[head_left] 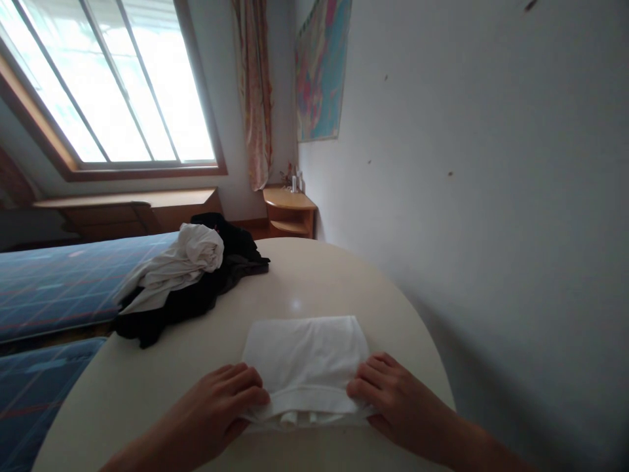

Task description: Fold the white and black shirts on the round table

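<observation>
A white garment (309,351), folded into a compact rectangle, lies on the round cream table (314,275) close to me. Its near edge is turned over into a band, with small openings showing between the layers. My left hand (228,396) grips the near left corner, fingers curled over the top and thumb low at the edge. At the near right corner my right hand (386,396) pinches the cloth in the same way. What kind of garment it is cannot be made out from the folded cloth.
Piled at the table's far left are black clothes (196,295) and a crumpled light-grey garment (196,252). A blue plaid mattress (73,282) adjoins the table on the left. The white wall (481,229) runs along the right; a corner shelf (289,203) stands behind.
</observation>
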`<state>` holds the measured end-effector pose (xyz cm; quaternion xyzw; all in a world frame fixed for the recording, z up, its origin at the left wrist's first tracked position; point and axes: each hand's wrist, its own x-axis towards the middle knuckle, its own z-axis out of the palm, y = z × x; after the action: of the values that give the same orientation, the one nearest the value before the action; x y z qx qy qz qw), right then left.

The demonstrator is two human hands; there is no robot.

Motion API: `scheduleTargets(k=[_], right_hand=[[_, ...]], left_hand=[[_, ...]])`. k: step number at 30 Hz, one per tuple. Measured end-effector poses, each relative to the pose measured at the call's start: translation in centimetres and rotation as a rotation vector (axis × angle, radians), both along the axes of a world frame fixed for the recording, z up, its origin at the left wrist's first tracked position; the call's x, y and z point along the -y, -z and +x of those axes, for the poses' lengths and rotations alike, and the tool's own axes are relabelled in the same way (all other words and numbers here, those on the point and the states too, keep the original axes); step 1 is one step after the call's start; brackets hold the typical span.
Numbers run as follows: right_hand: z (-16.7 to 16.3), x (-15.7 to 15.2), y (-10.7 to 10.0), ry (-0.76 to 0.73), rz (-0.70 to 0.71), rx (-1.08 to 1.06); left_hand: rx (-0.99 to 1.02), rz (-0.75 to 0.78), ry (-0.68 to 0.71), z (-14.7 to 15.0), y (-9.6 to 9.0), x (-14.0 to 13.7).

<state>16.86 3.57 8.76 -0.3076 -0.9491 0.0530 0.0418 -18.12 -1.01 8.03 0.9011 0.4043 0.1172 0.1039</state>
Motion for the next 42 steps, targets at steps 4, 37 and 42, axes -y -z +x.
scheduleTargets(k=[4,37,42], right_hand=[[0.1,0.2,-0.2,0.015,-0.031,0.025],[-7.7,-1.9,2.6,0.585,-0.09,-0.098],[-8.4,0.5,1.6,-0.065,-0.164,-0.148]], left_hand=[[-0.003,-0.076,-0.012,0.2,0.0,0.7],[0.019,0.057,-0.468,4.1,4.9,-4.7],[0.324,0.022,-0.486,3.0,5.5,-5.5]])
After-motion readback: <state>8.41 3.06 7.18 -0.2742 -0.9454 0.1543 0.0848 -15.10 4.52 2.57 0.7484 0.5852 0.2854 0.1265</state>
